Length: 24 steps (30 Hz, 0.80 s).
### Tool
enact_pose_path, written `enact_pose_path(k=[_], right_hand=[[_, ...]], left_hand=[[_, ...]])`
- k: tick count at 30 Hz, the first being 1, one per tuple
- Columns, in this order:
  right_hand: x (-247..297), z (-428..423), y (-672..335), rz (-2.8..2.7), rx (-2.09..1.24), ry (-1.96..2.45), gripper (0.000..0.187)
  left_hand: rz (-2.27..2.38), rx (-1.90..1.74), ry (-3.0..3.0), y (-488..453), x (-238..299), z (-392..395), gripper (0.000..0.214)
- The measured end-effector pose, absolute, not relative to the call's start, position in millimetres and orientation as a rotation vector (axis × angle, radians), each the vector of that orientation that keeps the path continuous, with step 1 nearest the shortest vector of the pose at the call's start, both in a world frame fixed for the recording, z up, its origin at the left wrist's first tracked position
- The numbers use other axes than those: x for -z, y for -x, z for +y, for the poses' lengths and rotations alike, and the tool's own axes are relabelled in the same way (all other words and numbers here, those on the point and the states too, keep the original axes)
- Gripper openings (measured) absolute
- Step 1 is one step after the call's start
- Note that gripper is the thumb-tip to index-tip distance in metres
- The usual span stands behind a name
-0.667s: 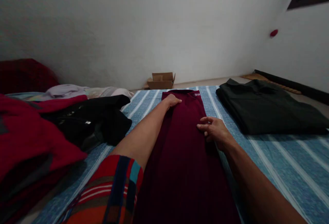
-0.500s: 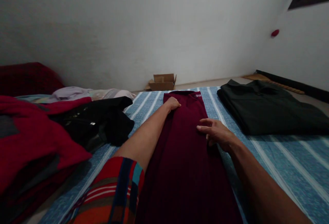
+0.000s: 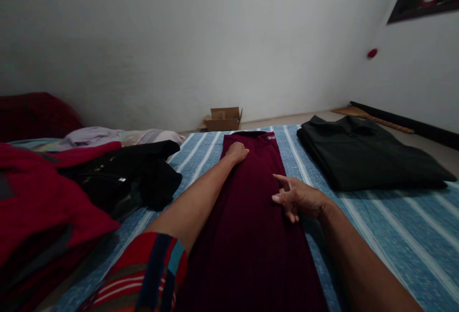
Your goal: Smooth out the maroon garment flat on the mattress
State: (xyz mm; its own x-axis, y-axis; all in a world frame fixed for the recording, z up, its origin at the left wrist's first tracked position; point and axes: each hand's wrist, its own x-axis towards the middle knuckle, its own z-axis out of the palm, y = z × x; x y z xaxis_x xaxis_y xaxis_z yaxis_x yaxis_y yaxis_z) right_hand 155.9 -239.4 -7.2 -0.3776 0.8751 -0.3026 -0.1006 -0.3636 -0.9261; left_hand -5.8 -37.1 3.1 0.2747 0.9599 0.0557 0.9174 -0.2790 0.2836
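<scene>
The dark red cloth point(image 3: 247, 245) lies mid-scene on the blue sheet point(image 3: 401, 214). It looks soft and light, maybe best held by its far corners. The left hand point(image 3: 237, 153) curls on it; I can't tell if it's pinching. The right hand point(image 3: 297, 199) has fingers spread.

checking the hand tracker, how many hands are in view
2: the left hand on the maroon garment near its far end, and the right hand at the garment's right edge.
</scene>
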Motion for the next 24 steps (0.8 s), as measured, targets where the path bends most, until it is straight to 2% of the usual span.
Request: enact_pose_path(k=[6,15,24], right_hand=[[7,-242,-159,-1.124,-1.877,1.055,0.102],[15,-241,-163,-1.049,-1.919,0.956,0.098],[20,-238,-164,-1.07,-1.945,0.966,0.097]], left_hand=[[1.83,-0.435,-2.212,26,-21,-73,0.016],[1.705,-0.613,-1.668,29,-15,-85,0.028],[1.521,-0.799,-1.29,16,-16,-81,0.018]])
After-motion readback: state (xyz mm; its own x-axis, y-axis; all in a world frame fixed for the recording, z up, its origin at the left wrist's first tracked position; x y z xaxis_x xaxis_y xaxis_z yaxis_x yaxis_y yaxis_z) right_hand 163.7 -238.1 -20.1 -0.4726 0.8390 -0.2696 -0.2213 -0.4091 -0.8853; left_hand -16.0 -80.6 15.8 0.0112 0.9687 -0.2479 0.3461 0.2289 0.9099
